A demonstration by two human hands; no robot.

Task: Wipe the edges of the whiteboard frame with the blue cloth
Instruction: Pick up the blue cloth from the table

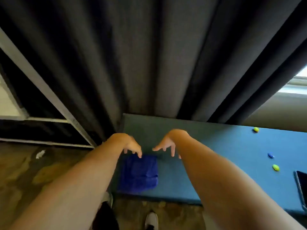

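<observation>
A folded blue cloth (138,173) lies on the left end of a teal-blue table (207,146). My left hand (131,145) hovers over the cloth's far edge, fingers spread and pointing down, the tips just at the cloth. My right hand (167,143) hangs to the right of the cloth over bare table, fingers apart, holding nothing. At the far left stands a leaning board with a pale metal frame (41,87); only part of it shows. The picture is blurred.
A dark grey curtain (149,55) hangs right behind the table. Two yellow-green magnets (256,129) (276,167) and a blue one (271,155) lie on the table's right part. A dark phone (301,188) sits at the right edge. My shoe (151,219) is on the floor.
</observation>
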